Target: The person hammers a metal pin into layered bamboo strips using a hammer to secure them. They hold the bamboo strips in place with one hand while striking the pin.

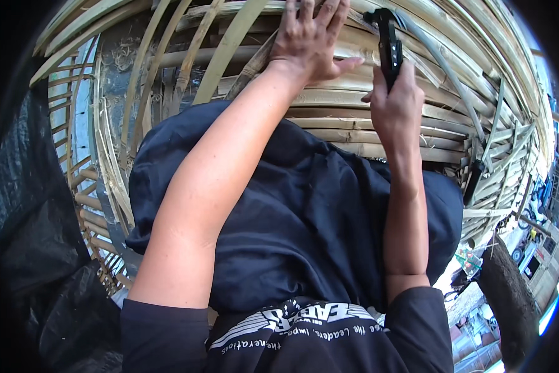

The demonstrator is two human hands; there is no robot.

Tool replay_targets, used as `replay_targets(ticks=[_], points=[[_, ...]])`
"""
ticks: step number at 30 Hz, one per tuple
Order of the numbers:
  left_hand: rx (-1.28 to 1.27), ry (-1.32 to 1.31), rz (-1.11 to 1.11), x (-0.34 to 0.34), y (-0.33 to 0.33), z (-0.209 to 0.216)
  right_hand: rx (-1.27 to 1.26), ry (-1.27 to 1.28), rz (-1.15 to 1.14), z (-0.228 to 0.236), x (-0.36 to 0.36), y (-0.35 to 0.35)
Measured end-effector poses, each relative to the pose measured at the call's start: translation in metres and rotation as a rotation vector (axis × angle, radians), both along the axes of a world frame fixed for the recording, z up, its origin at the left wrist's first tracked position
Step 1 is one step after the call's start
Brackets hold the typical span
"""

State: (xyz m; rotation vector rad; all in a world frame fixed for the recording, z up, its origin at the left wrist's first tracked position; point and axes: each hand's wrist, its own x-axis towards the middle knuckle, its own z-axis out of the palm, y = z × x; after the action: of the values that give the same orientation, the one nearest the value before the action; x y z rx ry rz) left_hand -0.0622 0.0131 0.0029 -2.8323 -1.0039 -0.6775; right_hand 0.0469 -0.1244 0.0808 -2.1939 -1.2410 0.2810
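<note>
My left hand [310, 40] lies flat with fingers spread on a row of split bamboo slats [335, 99]. It holds nothing, and its fingertips reach the upper edge of the picture. To its right, my right hand [398, 105] is closed around the black handle of a hammer [389, 50]. The hammer's dark head points up and to the left, just above the slats. Whether it touches them I cannot tell.
Loose bamboo strips [233, 46] cross over a grey surface [121, 62] at the upper left, with shavings on it. A long grey strip [444, 62] curves down the right side near a black handle [475, 180]. Black sheeting [31, 230] hangs at far left; a trunk [509, 298] stands lower right.
</note>
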Motion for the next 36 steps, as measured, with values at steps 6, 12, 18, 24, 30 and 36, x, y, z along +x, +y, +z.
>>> replay_targets(ticks=[6, 12, 18, 24, 30, 36], points=[[0.079, 0.04, 0.045, 0.004, 0.005, 0.001, 0.296, -0.188, 0.075, -0.02, 0.011, 0.0], [0.024, 0.097, 0.034, 0.007, -0.002, 0.007, 0.393, -0.193, -0.023, 0.008, -0.001, 0.004], [0.05, 0.139, 0.046, 0.006, 0.004, 0.02, 0.418, 0.062, 0.004, 0.014, 0.002, 0.016], [0.064, 0.083, 0.054, -0.001, 0.003, 0.003, 0.107, 0.196, -0.006, 0.02, -0.001, 0.002], [0.071, 0.028, 0.048, 0.002, 0.003, 0.004, 0.025, -0.156, 0.02, 0.0, 0.016, 0.001], [0.011, 0.098, 0.042, 0.0, 0.001, 0.005, 0.361, 0.276, 0.019, 0.089, 0.031, -0.02]])
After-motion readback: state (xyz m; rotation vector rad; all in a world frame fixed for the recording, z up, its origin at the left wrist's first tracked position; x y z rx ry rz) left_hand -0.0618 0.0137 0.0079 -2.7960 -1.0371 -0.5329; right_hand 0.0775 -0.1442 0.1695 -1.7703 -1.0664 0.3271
